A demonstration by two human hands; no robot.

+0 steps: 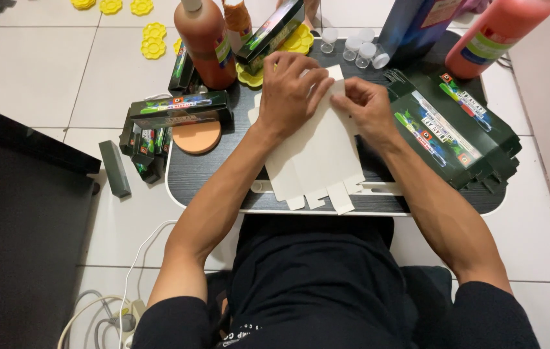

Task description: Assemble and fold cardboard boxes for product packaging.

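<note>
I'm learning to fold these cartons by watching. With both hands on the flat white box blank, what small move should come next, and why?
Probably press the crease along the far edge flat. The left hand lies palm-down over the top of the white blank, the right hand pinches its far edge beside it, and the blank lies unfolded on the dark tray, tabs toward the body.

The top end of the flat white cardboard box blank [317,158] is hidden under the left hand [290,90] and the right hand [366,106], so you cannot see the fold the fingers press on. The big orange-brown plastic bottle [205,45], the red plastic bottle [498,32] and the tall dark blue carton [417,26] are all cut off by the top edge. The little clear plastic cups [355,46] are too small to see inside, and the dark low table [217,171] is mostly covered.
</note>
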